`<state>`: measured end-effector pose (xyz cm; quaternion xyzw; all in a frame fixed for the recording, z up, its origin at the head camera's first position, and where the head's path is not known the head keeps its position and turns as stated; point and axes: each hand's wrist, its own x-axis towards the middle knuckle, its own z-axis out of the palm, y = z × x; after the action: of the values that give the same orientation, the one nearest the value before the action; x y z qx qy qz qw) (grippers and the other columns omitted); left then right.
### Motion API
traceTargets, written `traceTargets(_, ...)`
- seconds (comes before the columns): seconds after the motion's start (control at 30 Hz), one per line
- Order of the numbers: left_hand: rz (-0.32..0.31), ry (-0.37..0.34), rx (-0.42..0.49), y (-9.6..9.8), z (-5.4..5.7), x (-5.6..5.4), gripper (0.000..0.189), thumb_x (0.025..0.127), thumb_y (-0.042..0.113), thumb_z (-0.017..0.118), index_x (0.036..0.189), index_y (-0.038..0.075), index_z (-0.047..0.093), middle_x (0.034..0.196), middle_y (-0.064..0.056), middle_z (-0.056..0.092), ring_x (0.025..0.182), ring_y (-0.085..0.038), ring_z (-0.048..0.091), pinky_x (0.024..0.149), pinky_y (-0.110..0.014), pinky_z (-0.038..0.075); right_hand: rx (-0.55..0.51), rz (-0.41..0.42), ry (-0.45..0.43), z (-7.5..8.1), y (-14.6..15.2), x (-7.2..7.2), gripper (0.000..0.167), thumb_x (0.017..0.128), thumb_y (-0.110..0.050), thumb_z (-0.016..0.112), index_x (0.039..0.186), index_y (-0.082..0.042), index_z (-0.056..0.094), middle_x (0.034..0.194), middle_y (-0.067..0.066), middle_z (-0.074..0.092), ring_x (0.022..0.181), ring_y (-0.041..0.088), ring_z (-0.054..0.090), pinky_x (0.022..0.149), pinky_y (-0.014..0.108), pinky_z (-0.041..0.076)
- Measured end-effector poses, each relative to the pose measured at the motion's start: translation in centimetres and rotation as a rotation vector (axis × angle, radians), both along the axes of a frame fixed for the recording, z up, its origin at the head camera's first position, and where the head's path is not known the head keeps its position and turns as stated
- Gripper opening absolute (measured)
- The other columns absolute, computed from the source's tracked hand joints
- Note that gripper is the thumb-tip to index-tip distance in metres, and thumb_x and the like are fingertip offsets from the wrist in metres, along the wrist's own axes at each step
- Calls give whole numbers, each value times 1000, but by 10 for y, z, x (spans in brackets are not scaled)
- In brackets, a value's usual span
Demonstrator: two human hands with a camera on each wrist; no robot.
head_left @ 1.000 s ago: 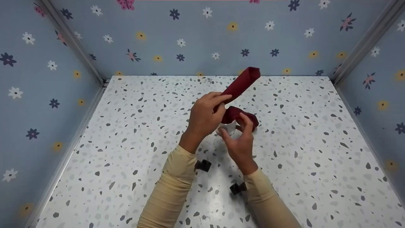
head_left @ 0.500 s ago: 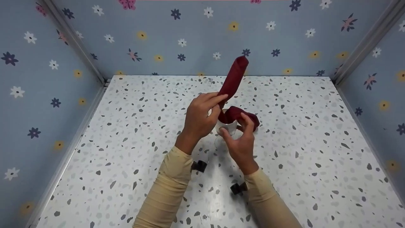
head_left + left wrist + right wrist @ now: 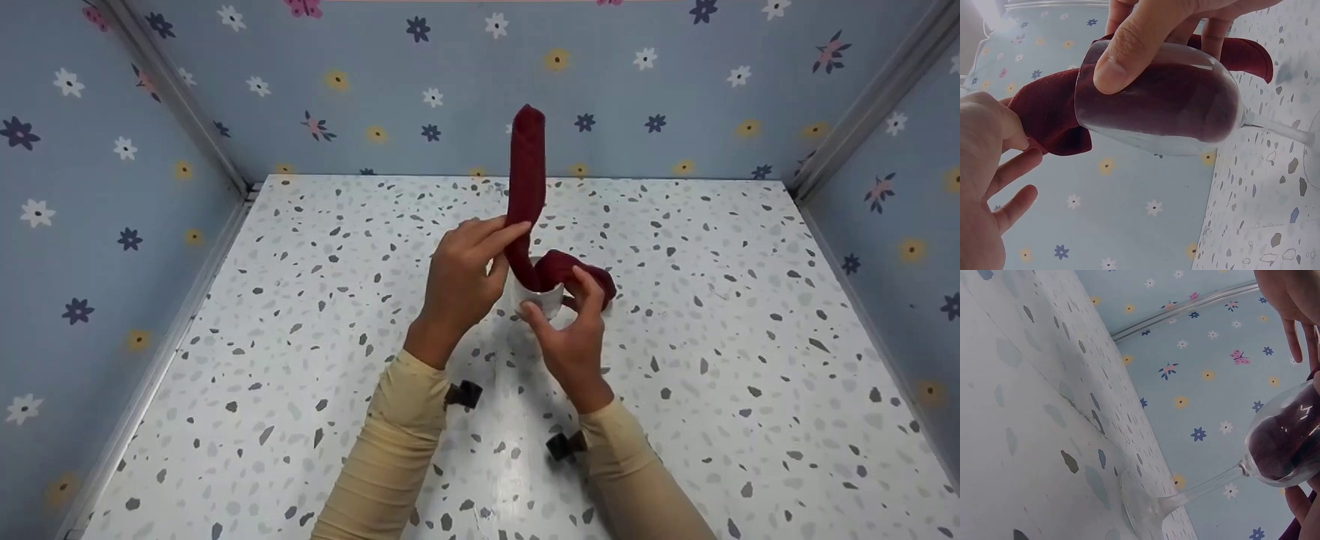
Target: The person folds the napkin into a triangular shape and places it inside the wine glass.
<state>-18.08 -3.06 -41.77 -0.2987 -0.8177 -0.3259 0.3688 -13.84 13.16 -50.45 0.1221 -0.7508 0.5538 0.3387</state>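
Note:
A stemmed wine glass [image 3: 541, 301] stands on the table with a dark red cloth napkin [image 3: 528, 169] tucked into its bowl. One rolled end of the cloth rises straight up out of the glass; the other drapes over the rim to the right. My left hand [image 3: 463, 276] pinches the rising end between thumb and fingers just above the rim. Around the bowl near its rim, my right hand [image 3: 571, 345] holds the glass, its thumb [image 3: 1129, 53] pressing the side in the left wrist view. Cloth fills most of the bowl [image 3: 1283, 444] in the right wrist view.
The white speckled tabletop [image 3: 322, 300] is enclosed by blue flower-patterned panels [image 3: 450, 67] at the back and both sides. Small black devices, such as the one [image 3: 466, 394] at my left wrist, stick out inward from both sleeves.
The rising end of the napkin has swung from leaning right to upright as my left hand shifted slightly left. My right hand keeps its place on the glass.

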Motion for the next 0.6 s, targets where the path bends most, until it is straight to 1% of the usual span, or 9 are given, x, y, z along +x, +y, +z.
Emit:
traceTargets(0.07,11,17,-10,-1,-1,0,37,92,-1,64,124,15,73,117,-5,70,102,-21,64,85,-41,52,-4,5,-4,-5,2,-3,81,77,-3,86,141,5,38,131,18,57,124,28,56,91,42,49)
traceTargets(0.17,35,39,-37,-4,-3,2,36,92,0,65,124,15,73,116,-5,69,103,-22,64,85,-42,52,-9,22,2,-9,3,-4,80,80,-10,86,142,1,38,133,13,57,126,24,55,92,41,49)
traceTargets(0.3,71,48,-78,-8,-5,4,36,92,2,65,125,15,72,116,-7,68,104,-23,63,86,-42,52,-10,26,4,8,-2,5,76,80,-4,84,139,7,38,131,19,57,124,28,55,92,42,48)
traceTargets(0.4,83,45,-99,-10,-6,4,36,93,6,66,126,16,71,115,-8,66,104,-24,62,87,-42,51,-13,16,-1,15,-4,8,75,78,4,83,137,13,37,128,26,57,123,31,56,91,46,48)
traceTargets(0.53,89,39,-123,-11,-6,6,37,92,10,70,128,16,70,116,-9,64,106,-24,61,89,-43,50,-17,10,2,-1,0,-1,79,76,2,85,140,9,38,129,24,57,124,30,56,90,49,48)
traceTargets(0.6,93,39,-140,-12,-6,7,39,91,12,72,129,16,69,118,-10,62,106,-25,60,90,-44,50,-17,12,0,-6,2,-4,81,77,-1,86,141,6,38,130,20,58,124,28,56,91,45,48)
